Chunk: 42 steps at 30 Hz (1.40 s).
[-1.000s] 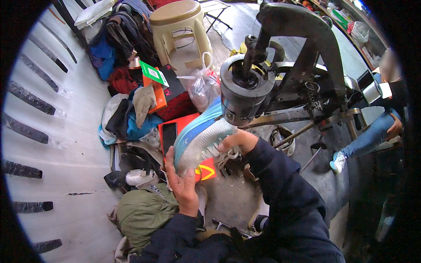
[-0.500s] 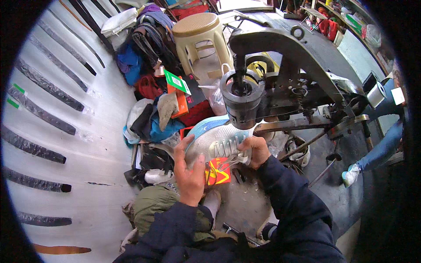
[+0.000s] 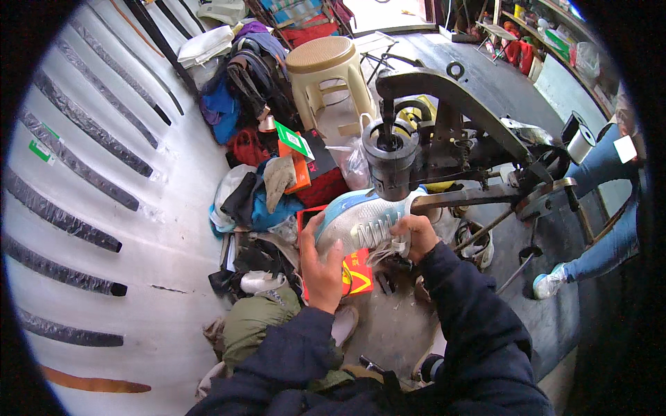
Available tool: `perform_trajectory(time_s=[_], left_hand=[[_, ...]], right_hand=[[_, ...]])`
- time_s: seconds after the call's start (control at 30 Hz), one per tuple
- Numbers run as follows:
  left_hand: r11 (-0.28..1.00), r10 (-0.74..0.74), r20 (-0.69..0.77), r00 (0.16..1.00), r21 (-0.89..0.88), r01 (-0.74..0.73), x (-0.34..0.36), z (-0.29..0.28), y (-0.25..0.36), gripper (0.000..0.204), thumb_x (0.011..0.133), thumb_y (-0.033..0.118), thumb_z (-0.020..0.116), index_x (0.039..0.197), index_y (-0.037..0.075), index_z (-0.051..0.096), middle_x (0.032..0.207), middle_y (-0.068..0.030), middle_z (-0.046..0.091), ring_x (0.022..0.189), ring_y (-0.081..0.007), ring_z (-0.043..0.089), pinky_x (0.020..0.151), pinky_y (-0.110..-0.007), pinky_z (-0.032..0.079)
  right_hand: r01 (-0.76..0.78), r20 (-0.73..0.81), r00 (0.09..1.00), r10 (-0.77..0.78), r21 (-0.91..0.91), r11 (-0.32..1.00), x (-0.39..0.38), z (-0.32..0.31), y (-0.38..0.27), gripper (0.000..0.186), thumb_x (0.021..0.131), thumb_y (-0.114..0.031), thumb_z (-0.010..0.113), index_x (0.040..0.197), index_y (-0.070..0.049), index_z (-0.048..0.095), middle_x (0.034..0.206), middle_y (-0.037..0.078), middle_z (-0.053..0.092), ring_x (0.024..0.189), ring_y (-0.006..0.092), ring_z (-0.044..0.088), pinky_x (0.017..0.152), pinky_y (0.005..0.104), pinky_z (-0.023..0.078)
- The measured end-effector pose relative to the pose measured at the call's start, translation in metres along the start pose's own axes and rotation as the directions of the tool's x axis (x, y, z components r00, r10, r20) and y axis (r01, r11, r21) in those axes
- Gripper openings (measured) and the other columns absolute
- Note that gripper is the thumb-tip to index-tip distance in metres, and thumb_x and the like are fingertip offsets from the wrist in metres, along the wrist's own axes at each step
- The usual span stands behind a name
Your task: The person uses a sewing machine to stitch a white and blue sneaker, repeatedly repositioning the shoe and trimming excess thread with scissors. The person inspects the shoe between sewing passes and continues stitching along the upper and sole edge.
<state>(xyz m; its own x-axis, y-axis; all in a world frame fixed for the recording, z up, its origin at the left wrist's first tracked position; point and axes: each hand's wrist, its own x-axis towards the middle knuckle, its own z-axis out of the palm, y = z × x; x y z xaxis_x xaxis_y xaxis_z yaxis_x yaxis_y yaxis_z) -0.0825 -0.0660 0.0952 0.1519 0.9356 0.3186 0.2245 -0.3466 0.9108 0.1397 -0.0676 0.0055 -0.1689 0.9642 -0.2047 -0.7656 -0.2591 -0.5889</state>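
A white sneaker (image 3: 361, 220) with grey laces and a blue-edged sole is held between my two hands. My left hand (image 3: 322, 260) wraps round one end of it, thumb on the near side and fingers on the far side. My right hand (image 3: 417, 236) grips the other end by the laces and opening. The narrow arm (image 3: 458, 197) of a black shoe-stitching machine (image 3: 451, 97) meets the shoe's opening; how far it reaches inside is hidden. Above the shoe hangs the machine's round grey head (image 3: 392, 163), close to the upper; I cannot tell whether they touch.
A beige plastic stool (image 3: 326, 76) stands beyond heaped bags and cloths (image 3: 243, 90) on the left. Below the shoe lies a red and yellow box (image 3: 358, 274). Black strips (image 3: 83, 177) hang along the white wall. At the right another person's jean-clad leg (image 3: 600, 243) shows.
The whole scene has shifted slightly right in the picture as the view turned. Both hands keep their hold on the sneaker at the machine, with little change in grip.
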Motion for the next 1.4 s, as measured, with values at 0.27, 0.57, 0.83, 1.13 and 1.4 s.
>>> perform_trajectory(time_s=[0.27,0.57,0.83,1.13,1.4], left_hand=[[0.997,0.005,-0.004,1.0,-0.077,-0.006,-0.003,0.009,0.0,0.061,0.088,0.008,0.058,0.146,0.001,0.041,0.141,-0.0163,0.047,0.131,-0.0294,0.048,0.113,-0.041,0.036],[0.999,0.026,0.065,0.998,-0.022,-0.025,-0.013,0.013,0.001,0.062,0.085,0.006,0.06,0.144,-0.002,0.042,0.138,-0.0216,0.049,0.128,-0.0354,0.051,0.11,-0.045,0.04],[1.0,-0.012,0.125,0.992,-0.013,0.013,-0.028,0.022,-0.002,0.074,0.085,0.008,0.063,0.151,-0.006,0.033,0.147,-0.0259,0.041,0.137,-0.0398,0.041,0.118,-0.047,0.029],[0.987,-0.092,0.157,0.983,-0.116,0.111,-0.048,0.037,-0.008,0.08,0.088,0.001,0.053,0.159,-0.003,0.017,0.161,-0.0176,0.022,0.147,-0.0291,0.029,0.121,-0.042,0.023],[0.998,-0.021,0.117,0.993,-0.06,0.028,-0.049,0.048,-0.017,0.08,0.09,0.007,0.052,0.16,-0.004,0.015,0.162,-0.0183,0.02,0.148,-0.0292,0.026,0.122,-0.041,0.017]], right_hand=[[-0.035,-0.168,0.985,0.026,-0.047,0.998,-0.006,-0.021,0.0,0.017,0.077,-0.01,0.063,0.089,0.0,0.068,0.092,0.01,0.069,0.083,0.0228,0.067,0.083,0.0375,0.054],[-0.097,-0.04,0.995,0.096,-0.028,0.995,-0.021,-0.01,-0.022,0.053,0.068,-0.008,0.062,0.12,0.003,0.065,0.112,0.013,0.072,0.102,0.0277,0.069,0.096,0.0399,0.053],[-0.128,-0.016,0.992,0.127,-0.083,0.988,-0.026,-0.038,-0.027,0.05,0.069,-0.007,0.065,0.117,0.004,0.067,0.112,0.012,0.072,0.1,0.0246,0.068,0.094,0.0367,0.052],[-0.155,0.145,0.974,0.172,-0.122,0.98,-0.019,-0.043,-0.031,0.05,0.074,-0.008,0.071,0.122,0.003,0.066,0.121,0.011,0.069,0.109,0.0237,0.066,0.099,0.0345,0.049],[-0.076,0.192,0.966,0.17,-0.418,0.905,-0.012,-0.027,-0.05,0.045,0.079,-0.014,0.078,0.12,0.003,0.068,0.113,0.007,0.072,0.1,0.0178,0.066,0.093,0.0311,0.049]])
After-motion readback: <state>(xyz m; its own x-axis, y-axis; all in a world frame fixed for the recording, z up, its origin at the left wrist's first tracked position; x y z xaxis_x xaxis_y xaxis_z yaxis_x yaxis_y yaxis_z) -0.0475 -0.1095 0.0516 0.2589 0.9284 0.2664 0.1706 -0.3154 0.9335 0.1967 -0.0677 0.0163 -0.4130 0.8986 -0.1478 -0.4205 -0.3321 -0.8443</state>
